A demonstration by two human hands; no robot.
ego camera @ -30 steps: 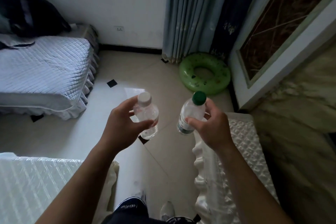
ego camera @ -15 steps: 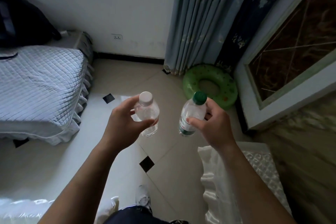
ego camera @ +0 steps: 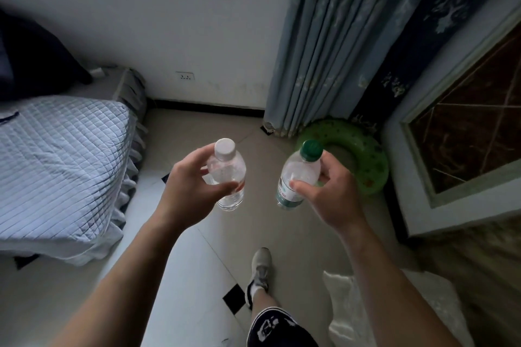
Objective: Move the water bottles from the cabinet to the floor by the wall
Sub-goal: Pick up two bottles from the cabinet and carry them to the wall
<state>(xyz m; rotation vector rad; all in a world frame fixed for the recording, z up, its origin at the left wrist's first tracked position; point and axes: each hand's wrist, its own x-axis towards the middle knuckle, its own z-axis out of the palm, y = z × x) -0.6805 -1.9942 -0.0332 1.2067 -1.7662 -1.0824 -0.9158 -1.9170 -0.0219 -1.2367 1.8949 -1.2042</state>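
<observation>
My left hand [ego camera: 189, 186] grips a clear water bottle with a white cap [ego camera: 229, 175], held upright above the tiled floor. My right hand [ego camera: 329, 194] grips a second clear bottle with a green cap and a green label [ego camera: 298, 175], tilted slightly. Both bottles hang in the air at about chest height, a short gap between them. The white wall [ego camera: 180, 34] with a dark baseboard lies ahead, beyond open floor [ego camera: 214, 127].
A bed with a quilted blue-grey cover [ego camera: 59, 160] fills the left. Blue curtains [ego camera: 329, 45] hang at the right of the wall, a green swim ring [ego camera: 363, 155] on the floor below them. A framed panel [ego camera: 465, 132] stands at right. My foot [ego camera: 260, 267] steps forward.
I have walked forward toward the wall: the bed, curtain and swim ring are closer and the white padded furniture has slid out of view. Both hands keep the same hold on their bottles.
</observation>
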